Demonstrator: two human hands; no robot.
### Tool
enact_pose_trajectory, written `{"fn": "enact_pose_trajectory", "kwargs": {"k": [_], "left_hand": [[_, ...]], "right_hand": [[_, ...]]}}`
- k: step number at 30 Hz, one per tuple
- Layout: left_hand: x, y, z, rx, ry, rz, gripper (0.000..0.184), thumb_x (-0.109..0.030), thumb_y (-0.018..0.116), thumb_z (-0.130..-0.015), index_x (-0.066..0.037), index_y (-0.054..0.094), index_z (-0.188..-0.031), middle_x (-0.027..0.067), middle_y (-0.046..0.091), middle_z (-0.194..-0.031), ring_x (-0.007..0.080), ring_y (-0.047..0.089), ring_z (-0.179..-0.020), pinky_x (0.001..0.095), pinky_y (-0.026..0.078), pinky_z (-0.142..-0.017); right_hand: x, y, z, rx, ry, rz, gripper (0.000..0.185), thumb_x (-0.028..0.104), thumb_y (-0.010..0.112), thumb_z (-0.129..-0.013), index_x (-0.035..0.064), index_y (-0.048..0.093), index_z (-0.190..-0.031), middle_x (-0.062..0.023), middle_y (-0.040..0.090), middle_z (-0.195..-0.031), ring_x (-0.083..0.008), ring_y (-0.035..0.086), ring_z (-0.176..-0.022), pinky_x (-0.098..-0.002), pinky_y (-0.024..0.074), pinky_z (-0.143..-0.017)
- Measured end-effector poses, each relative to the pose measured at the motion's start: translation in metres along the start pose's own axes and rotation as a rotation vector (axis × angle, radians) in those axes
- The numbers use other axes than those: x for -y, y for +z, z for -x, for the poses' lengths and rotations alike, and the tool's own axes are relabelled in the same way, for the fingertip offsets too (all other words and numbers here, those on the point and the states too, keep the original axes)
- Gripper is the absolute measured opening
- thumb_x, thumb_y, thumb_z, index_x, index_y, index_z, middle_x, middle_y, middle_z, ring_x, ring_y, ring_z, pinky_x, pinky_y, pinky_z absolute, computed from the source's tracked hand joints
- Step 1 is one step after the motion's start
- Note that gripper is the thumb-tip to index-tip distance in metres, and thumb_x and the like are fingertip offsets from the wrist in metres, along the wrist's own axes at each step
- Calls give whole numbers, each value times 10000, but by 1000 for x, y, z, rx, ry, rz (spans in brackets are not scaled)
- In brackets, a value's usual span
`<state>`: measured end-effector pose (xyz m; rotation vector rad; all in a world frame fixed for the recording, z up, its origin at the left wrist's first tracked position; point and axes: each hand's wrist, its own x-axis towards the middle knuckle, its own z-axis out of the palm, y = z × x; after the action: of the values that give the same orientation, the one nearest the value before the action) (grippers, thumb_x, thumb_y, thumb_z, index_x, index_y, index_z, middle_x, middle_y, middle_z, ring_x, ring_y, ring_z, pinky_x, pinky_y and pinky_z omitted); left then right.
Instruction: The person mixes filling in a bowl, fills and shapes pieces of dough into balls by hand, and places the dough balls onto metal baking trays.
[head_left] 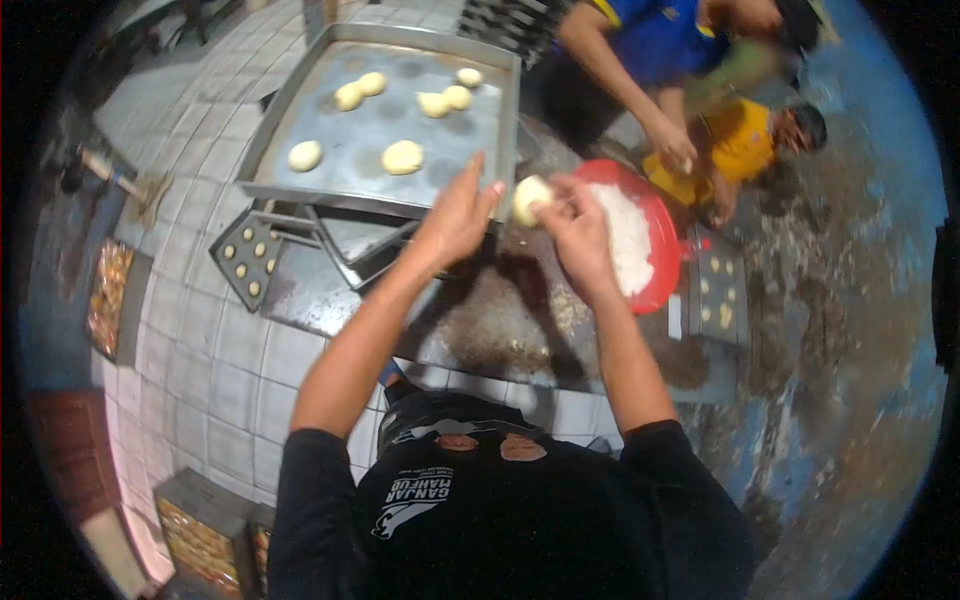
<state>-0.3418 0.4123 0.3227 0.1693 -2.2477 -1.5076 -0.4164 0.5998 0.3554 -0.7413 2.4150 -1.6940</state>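
Observation:
Between the fingers of my right hand [578,228] is a pale yellow dough ball [531,199], held up beside the near right corner of a metal baking tray [340,196]. My left hand [462,215] is open, its fingers stretched along the tray's near edge with nothing in them; whether it touches the metal I cannot tell. On the tray lie several dough balls, among them one [403,157] near the front and another [305,155] to the left. A red basin [664,262] of white flour [622,235] stands just right of my right hand.
A co-worker in a blue shirt [655,50] reaches over beyond the basin, near a person in yellow [740,145]. Smaller trays of dough pieces lie to the right [738,310] and lower left [232,262]. Filled boxes [205,545] stand on the tiled floor [190,340].

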Motion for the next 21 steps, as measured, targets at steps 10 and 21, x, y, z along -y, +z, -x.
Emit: {"fn": "enact_pose_trajectory", "kwargs": {"k": [10,21], "left_hand": [[-56,238,140,-66,-317,356,437,-374,447,-1077,-12,552,-855,56,520,-746,129,468,-727,358,431,-648],[37,267,219,417,-638,214,412,-256,550,-1020,-25,544,-1360,122,657,-1141,191,614,-1044,317,508,-851]], "right_hand": [[-95,-98,191,-156,244,-444,281,67,703,-917,-47,652,-1169,-107,670,-1087,-151,636,-991,-297,504,-874],[-188,-117,225,-85,169,6,275,199,622,-937,98,699,-1181,-191,698,-897,-395,663,-860,-441,537,-802]]}}
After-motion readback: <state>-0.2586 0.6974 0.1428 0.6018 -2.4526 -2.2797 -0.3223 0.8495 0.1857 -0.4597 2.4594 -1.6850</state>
